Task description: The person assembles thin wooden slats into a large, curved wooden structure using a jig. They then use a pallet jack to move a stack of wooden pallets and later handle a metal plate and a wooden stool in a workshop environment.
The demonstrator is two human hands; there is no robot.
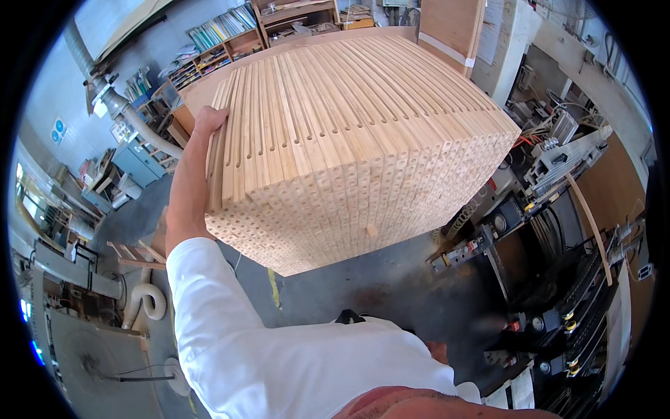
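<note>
A big stack of pale wooden slats (pixel 363 140), each with slots and drilled end holes, fills the middle of the view. My left arm in a white sleeve reaches up to its left side. My left hand (pixel 209 124) is closed over the top edge of the outermost slats (pixel 222 167), which stand slightly apart from the rest of the stack. My right hand is out of the picture.
A machine (pixel 551 209) with black panels, knobs and cables stands close on the right, with a thin curved wooden strip (pixel 592 227) leaning across it. Shelves (pixel 223 31) line the back wall. A ribbed hose (pixel 148 300) lies low on the left, above grey floor (pixel 356 286).
</note>
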